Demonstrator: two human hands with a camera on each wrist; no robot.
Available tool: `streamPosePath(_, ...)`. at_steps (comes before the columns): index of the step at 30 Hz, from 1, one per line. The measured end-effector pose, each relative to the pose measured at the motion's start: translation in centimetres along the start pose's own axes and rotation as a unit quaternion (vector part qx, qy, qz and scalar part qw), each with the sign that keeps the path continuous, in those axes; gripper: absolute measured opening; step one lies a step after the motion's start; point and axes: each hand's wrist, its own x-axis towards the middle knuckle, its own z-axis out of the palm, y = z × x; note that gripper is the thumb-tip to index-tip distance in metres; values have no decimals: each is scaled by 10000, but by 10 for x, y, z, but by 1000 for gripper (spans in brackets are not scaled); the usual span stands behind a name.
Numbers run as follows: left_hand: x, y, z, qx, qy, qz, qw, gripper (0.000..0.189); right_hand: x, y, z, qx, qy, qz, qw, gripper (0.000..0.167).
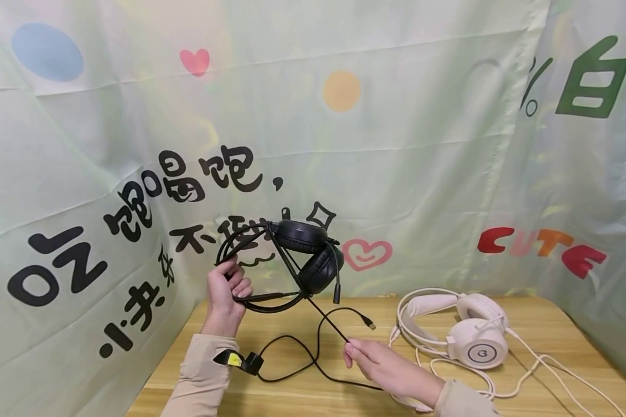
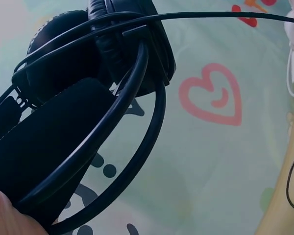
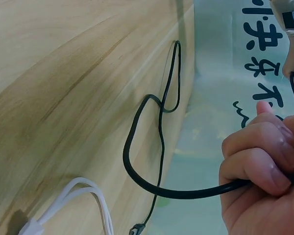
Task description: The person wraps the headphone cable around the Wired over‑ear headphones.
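My left hand [image 1: 226,295] grips a black headset [image 1: 319,271] by its headband and holds it up above the table. Its two ear cups point right, and a thin microphone [image 1: 337,291] hangs from them. Strands of black cable [image 2: 206,15] run across the ear cups in the left wrist view. From there the cable stretches down to my right hand [image 1: 388,366], whose curled fingers [image 3: 257,169] hold it. Beyond that hand the cable loops loosely on the table and ends in a USB plug [image 1: 368,322].
On the right of the wooden table [image 1: 292,399] lies a white headset [image 1: 482,352] with its white cable [image 1: 524,385] spread around it. A printed cloth [image 1: 422,174] hangs behind the table and along both sides.
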Motion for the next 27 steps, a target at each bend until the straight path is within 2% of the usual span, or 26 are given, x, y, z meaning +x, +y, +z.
streamPosePath(8,4,5,-8,-319,37,41,9995,51,-5,5,2,209,-171,255,9993,34)
streamPosePath(13,4,-2,-9,-410,-16,-140,9991,50,-4,11,3,433,-403,332,9977,35)
streamPosePath(17,1,-7,-8,-466,-227,-337,9981,50,-4,18,4,425,-465,512,9967,38)
streamPosePath(21,-1,-11,-9,-461,-425,-384,9973,49,-4,24,3,324,-345,639,9968,38)
streamPosePath(27,-2,-13,-14,-333,-861,-461,9947,48,-2,28,2,306,-270,615,9973,38)
